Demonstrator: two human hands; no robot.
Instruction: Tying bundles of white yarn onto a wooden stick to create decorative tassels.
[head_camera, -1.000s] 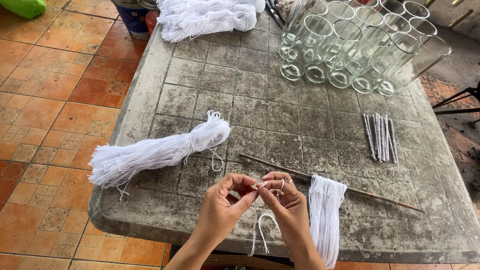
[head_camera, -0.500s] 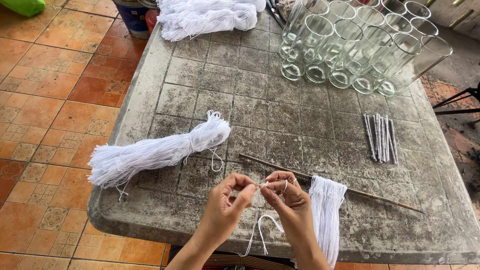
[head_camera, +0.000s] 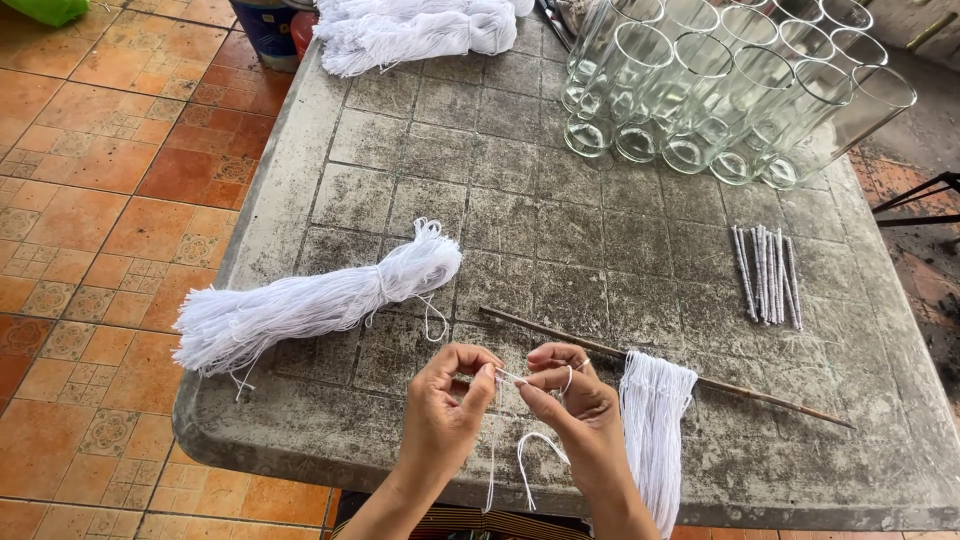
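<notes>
I see a short length of white string (head_camera: 512, 379) stretched between my two hands above the near edge of the table (head_camera: 330, 190). My left hand (head_camera: 447, 405) pinches one end between thumb and forefinger. My right hand (head_camera: 578, 398) pinches the other end, fingertips pressed together, with the string looped once over a finger. The loose ends of the string hang down below both hands, curling past the table edge.

Just right of my right hand, a thin brown stick (head_camera: 760, 396) lies slantwise on the table. A fringe of white strings (head_camera: 655, 425) is hung on it and drapes over the near edge.

Left of my hands lies a tied bundle of white string (head_camera: 300, 305), one end fanned out at the table's left rim. Well to the right lies a small group of short white-wrapped sticks (head_camera: 766, 273). At the far end stand clear glass tumblers (head_camera: 720, 80) close together. Another heap of white string (head_camera: 415, 30) lies at far left.

The floor (head_camera: 90, 200) is orange tile.
</notes>
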